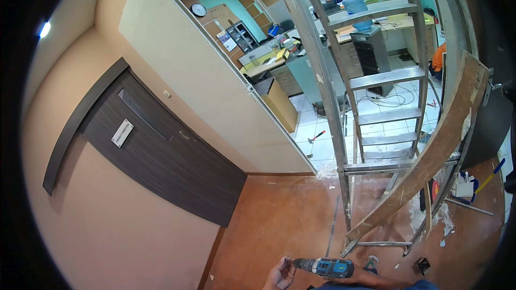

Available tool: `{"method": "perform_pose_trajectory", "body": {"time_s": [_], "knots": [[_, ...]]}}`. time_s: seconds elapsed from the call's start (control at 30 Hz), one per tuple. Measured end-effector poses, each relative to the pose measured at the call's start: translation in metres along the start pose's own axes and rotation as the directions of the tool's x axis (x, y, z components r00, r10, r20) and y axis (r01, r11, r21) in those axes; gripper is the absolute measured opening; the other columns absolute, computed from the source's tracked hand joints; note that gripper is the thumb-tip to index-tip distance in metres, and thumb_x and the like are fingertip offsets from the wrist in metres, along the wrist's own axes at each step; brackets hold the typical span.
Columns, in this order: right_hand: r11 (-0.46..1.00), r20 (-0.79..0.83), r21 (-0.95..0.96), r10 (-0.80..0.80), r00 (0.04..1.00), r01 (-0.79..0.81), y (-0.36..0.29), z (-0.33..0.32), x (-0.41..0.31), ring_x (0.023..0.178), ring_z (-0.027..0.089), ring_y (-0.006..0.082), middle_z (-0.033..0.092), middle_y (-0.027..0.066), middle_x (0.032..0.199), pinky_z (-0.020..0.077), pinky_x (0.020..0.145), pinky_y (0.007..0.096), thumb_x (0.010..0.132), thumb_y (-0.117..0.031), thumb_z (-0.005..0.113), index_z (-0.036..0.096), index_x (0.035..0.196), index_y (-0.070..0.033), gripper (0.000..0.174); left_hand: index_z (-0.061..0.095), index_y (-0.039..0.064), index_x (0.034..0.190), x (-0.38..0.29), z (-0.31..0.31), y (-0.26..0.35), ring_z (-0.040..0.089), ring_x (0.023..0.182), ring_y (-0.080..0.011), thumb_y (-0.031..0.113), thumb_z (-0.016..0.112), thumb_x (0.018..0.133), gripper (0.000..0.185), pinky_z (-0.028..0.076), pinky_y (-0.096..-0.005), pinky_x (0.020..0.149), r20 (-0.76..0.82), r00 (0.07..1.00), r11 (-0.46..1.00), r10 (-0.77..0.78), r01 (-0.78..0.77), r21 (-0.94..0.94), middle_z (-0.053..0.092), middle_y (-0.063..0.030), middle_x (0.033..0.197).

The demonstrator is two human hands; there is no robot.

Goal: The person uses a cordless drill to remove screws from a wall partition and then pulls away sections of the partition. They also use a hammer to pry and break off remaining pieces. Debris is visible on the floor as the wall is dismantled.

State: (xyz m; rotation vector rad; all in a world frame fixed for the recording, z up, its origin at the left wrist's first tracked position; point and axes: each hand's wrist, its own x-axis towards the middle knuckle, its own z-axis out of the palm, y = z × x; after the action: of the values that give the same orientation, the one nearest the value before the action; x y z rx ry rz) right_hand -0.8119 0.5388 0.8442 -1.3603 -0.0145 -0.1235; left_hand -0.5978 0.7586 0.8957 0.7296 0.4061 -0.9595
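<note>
A blue and black cordless drill [333, 268] lies level at the bottom of the view, its chuck pointing left. My right hand [342, 279] grips it from below, and the drill body hides most of the fingers. At the chuck's front end is my left hand [281, 274], palm turned up and fingers curled. Whether those fingers pinch a bit or only touch the chuck is too small to tell. Ahead of me stands an aluminium stepladder [385, 165]. A long wooden board [427, 165] leans diagonally across it, its lower end near the ladder's foot.
A dark wooden door [161, 141] and a partition wall [209, 100] are at left. A hammer [316, 137] lies on the white tiles. Debris [445, 219], a dustpan [464, 187] and a small dark box [422, 266] lie right. A person in orange [438, 58] is beyond the ladder.
</note>
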Motion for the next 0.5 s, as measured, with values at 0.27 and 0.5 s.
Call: {"method": "perform_pose_trajectory", "body": {"time_s": [0.27, 0.5], "knots": [[0.961, -0.128, -0.257, -0.138, 0.982, 0.102, -0.024, -0.001, 0.038, 0.111, 0.069, 0.0265, 0.068, 0.0157, 0.126, 0.0528, 0.097, 0.035, 0.087, -0.019, 0.078, 0.046, 0.146, -0.003, 0.068, 0.064, 0.002, 0.103, 0.041, 0.038, 0.026, 0.068, 0.094, -0.0213, 0.023, 0.051, 0.107, 0.025, 0.059, -0.0352, 0.09, 0.02, 1.0, 0.945, -0.006, 0.0, 0.328, 0.068, -0.0099, 0.099], [0.897, -0.101, -0.44, -0.005, 0.995, -0.041, -0.059, 0.034, 0.134, 0.119, 0.064, 0.023, 0.064, 0.0161, 0.132, 0.0503, 0.1, 0.0352, 0.086, -0.02, 0.08, 0.039, 0.151, -0.003, 0.079, 0.065, 0.008, 0.105, 0.113, 0.022, 0.104, 0.065, 0.093, -0.0194, 0.025, 0.059, 0.104, 0.018, 0.057, -0.0347, 0.088, 0.07, 0.993, 0.945, -0.098, 0.07, 0.319, 0.067, -0.0056, 0.097]]}}
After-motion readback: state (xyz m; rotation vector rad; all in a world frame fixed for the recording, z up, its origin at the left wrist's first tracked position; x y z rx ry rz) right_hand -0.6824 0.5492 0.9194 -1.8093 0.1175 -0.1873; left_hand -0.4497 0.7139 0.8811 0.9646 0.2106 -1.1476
